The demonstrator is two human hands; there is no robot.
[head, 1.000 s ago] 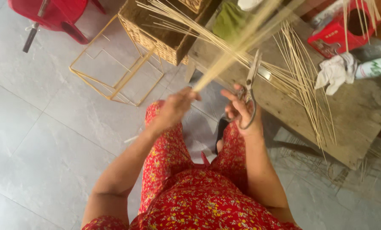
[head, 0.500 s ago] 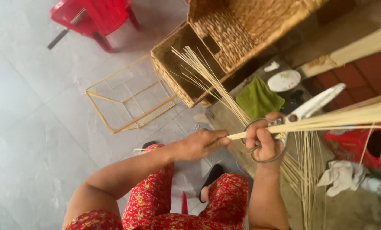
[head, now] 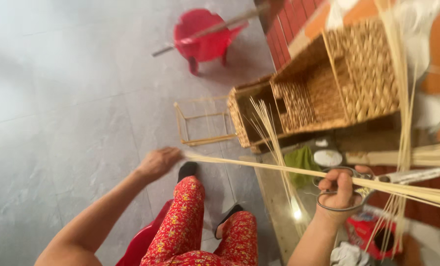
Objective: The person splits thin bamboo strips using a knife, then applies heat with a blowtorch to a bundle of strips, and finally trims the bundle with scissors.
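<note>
My left hand (head: 160,162) grips the near end of a long bundle of pale bamboo strips (head: 279,169) that runs level to the right across the view. My right hand (head: 339,189) holds grey metal scissors (head: 377,180) by the loops, with the bundle passing under or against the fingers; the blades point right. More loose strips (head: 270,128) stand up from the low wooden table (head: 279,207).
Woven rattan baskets (head: 328,83) stand beyond the table, a bare yellow wire frame (head: 200,125) beside them on the grey tile floor. A red plastic stool (head: 205,37) sits farther off. A green cloth (head: 301,158), a white lid and a red container (head: 362,231) are near the table.
The view has swung left. My hands have drawn apart: the left moved left along the bundle, which now lies more level, and the right with the scissors moved right.
</note>
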